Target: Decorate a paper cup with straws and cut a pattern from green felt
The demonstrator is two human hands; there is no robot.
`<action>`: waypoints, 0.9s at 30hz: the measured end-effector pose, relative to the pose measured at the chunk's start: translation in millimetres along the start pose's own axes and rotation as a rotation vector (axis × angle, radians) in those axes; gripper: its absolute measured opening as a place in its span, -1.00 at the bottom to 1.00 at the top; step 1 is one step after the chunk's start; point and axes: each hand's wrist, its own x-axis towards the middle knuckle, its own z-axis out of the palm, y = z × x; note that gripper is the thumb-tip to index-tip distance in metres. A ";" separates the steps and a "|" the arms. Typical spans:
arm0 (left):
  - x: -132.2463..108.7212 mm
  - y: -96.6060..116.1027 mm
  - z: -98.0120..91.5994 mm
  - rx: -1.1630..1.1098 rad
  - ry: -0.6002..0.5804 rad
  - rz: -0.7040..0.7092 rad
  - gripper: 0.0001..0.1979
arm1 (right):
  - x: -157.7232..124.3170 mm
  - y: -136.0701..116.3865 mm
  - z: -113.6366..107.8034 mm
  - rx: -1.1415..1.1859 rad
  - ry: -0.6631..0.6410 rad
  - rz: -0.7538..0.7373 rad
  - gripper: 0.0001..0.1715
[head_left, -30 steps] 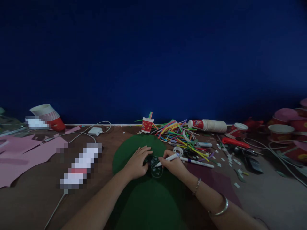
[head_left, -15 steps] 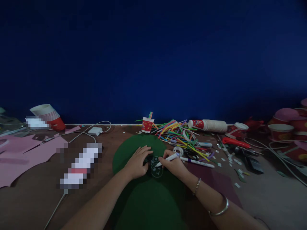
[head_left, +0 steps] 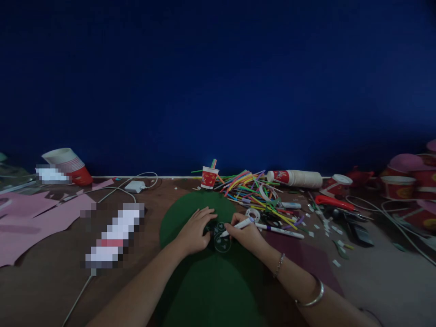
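With fingers of right hand, pinching marker, apparently tracing stencil. Resting left hand unclenched on paper, likely needing steadiness next.

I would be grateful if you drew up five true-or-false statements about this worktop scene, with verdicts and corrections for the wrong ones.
1. The left-hand grip holds a paper cup. False: it rests, fingers spread, on the flat green sheet with a rounded edge.
2. The right-hand grip holds a slim white marker with a lilac end. True.
3. The small red-and-white paper cup beyond the green sheet has coloured strips sticking out of it. True.
4. The long stack of white-and-red paper cups stands upright. False: it lies on its side.
5. The boxy white plug with a cable lies right of the green sheet. False: it lies to the left.
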 end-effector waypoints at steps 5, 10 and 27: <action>-0.3 -0.3 -0.5 -0.008 0.006 0.001 -0.48 | -0.7 -4.9 -0.7 0.018 0.025 0.030 -0.72; 0.1 -0.5 -0.7 -0.001 -0.007 -0.001 -0.47 | -1.1 -5.2 -0.6 0.057 0.031 0.042 -0.72; -0.1 -0.6 -0.4 0.006 -0.011 0.004 -0.47 | -1.1 -5.6 -1.3 0.005 -0.011 0.008 -0.72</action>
